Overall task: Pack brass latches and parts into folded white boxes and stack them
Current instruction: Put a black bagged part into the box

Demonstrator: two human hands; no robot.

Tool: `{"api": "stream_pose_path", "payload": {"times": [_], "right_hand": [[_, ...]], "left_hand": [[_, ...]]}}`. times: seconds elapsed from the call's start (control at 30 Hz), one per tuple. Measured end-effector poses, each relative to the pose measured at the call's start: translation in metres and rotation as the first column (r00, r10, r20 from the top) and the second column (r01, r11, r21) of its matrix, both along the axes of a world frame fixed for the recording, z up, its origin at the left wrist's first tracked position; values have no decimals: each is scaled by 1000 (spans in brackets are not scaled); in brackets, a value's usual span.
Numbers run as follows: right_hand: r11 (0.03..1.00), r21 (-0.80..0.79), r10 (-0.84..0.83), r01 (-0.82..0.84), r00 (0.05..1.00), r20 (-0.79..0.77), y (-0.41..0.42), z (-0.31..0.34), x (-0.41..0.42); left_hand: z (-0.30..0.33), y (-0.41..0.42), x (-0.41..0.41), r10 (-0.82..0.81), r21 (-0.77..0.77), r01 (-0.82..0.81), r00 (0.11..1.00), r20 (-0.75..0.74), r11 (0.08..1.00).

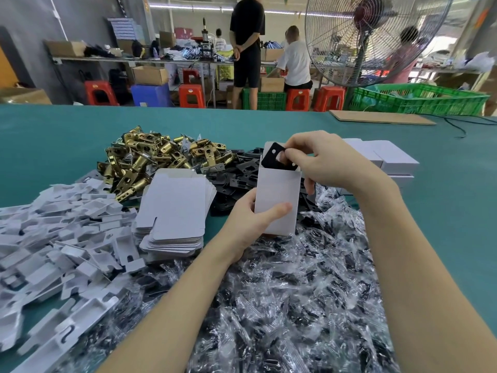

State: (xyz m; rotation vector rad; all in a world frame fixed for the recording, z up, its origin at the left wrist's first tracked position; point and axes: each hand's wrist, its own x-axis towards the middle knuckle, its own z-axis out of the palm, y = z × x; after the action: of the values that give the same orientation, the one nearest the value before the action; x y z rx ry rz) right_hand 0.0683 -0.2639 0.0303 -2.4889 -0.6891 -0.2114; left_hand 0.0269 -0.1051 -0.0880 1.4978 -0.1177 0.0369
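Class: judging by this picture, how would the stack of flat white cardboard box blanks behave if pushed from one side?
The stack of flat white cardboard box blanks would probably slide apart, since its sheets already sit fanned. Each thin blank likely bends easily.

left hand grip: clasped, thumb forward | right hand grip: fingertips pinched, wrist raised

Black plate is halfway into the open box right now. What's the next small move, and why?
Probably push the flat black metal plate straight down into the upright white cardboard box. The right hand pinches the plate at the box's open top, with most of it still showing above the rim, while the left hand steadies the box from below. Its top flap is still open.
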Motion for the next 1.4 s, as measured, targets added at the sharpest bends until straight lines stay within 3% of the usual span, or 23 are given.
{"api": "stream_pose_path", "payload": {"times": [0.13, 0.37, 0.87, 0.93, 1.0, 1.1, 1.17, 1.27, 1.4], "right_hand": [[1000, -28, 0, 0, 1000, 12, 2, -1, 0], [985, -137, 78, -101, 984, -162, 4, -1, -3], [987, -157, -3, -31, 978, -209, 6, 1, -7], [996, -85, -6, -6, 990, -140, 5, 2, -7], [995, 90, -39, 41, 999, -23, 2, 1, -4], [953, 265, -172, 147, 982, 74, -7, -4, 8], [970, 135, -207, 204, 978, 11, -17, -11, 14], [962, -222, -196, 157, 967, -164, -30, -27, 20], [913, -328, -315, 242, 930, -191, -40, -39, 29]], "left_hand": [[-1, 0, 0, -20, 20, 20, 1000, -8, 1000], [-1, 0, 0, -35, 9, 36, 999, -16, 999], [0, -1, 0, -20, 31, 21, 999, -26, 999], [0, 0, 0, -3, 26, 4, 999, -33, 1000], [0, 0, 1, 29, 19, -29, 999, -42, 999], [0, 2, 3, 98, -7, -98, 993, -61, 995], [-1, 2, 5, 142, -19, -143, 987, -69, 989], [-2, 1, 6, 184, -46, -187, 980, -74, 981], [-2, 2, 6, 212, -48, -215, 975, -59, 975]]}}
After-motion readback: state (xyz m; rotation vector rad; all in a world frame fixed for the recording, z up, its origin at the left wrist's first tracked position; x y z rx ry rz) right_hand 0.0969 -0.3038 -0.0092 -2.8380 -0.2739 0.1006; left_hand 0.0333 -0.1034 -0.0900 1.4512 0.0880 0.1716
